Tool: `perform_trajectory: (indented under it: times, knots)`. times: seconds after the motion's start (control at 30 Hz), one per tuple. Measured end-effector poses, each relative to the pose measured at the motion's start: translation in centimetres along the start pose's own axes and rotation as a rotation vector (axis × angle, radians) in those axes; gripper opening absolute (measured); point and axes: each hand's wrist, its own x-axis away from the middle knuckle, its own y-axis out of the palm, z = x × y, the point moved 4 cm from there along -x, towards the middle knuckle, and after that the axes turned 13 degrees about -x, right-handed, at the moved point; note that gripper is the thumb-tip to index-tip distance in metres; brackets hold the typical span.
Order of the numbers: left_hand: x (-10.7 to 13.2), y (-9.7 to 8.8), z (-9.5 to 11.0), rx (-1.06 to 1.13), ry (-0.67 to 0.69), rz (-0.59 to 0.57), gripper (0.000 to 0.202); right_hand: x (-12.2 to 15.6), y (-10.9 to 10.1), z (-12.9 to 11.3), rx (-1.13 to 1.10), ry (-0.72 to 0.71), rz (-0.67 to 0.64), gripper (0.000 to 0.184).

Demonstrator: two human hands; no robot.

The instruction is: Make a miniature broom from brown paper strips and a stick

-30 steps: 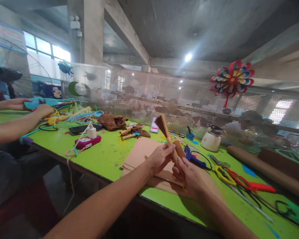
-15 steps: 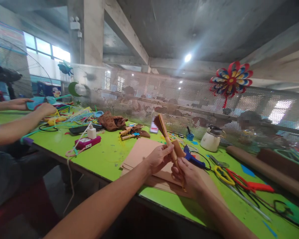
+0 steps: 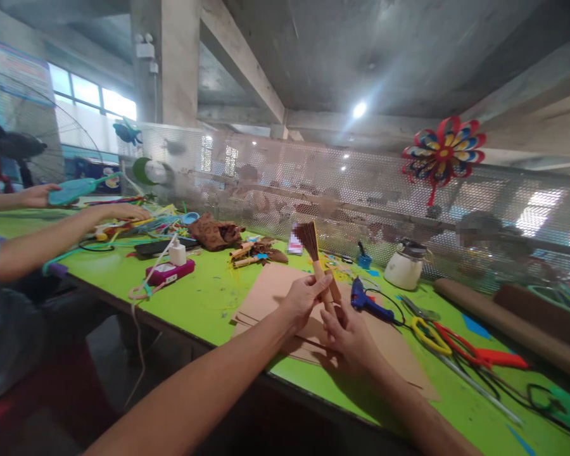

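Note:
Above the sheets of tan card, my hands hold a brush-shaped paper piece (image 3: 308, 240) upright and tilted left. Its head is dark brown and pleated, with a yellow edge, and its handle is a tan paper roll. My left hand (image 3: 306, 297) pinches the roll just below the head. Lower down, my right hand (image 3: 354, 332) has its thumb and fingers on the roll, where a brown paper flap stands beside it. The roll's lower end is hidden by my right hand. Under both hands lie the tan card sheets (image 3: 266, 288).
A blue glue gun (image 3: 373, 304), yellow-handled scissors (image 3: 430, 334) and a red-handled tool (image 3: 501, 358) lie right. Left are a pink power strip (image 3: 173, 272) and crumpled brown material (image 3: 213, 231). A white pot (image 3: 403, 266) stands behind. At far left, a co-worker's hands (image 3: 128, 212) handle coloured strips.
The brush-shaped piece has turned, so its pleated head now faces me more broadly. My right hand's fingers have loosened and shifted on the roll. The co-worker's nearer hand has moved right.

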Motion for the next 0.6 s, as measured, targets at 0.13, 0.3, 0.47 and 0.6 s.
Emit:
perform_trajectory:
  times: [0.13,0.3,0.47,0.6]
  knots:
    - [-0.2,-0.2,-0.6,-0.022,0.011,0.086,0.043,-0.5,-1.3,-0.2,0.306,-0.289,0.159,0.02]
    - [0.0,0.0,-0.7,-0.021,0.026,0.112,0.044,-0.5,-1.3,-0.1,0.373,-0.305,0.15,0.018]
    - [0.7,0.6,0.4,0.019,0.04,-0.025,0.037,-0.5,-0.9,0.0,0.241,-0.209,0.079,0.021]
    - [1.1,0.7,0.9,0.068,0.016,-0.146,0.032,-0.4,-1.0,0.5,0.004,-0.047,-0.001,0.027]
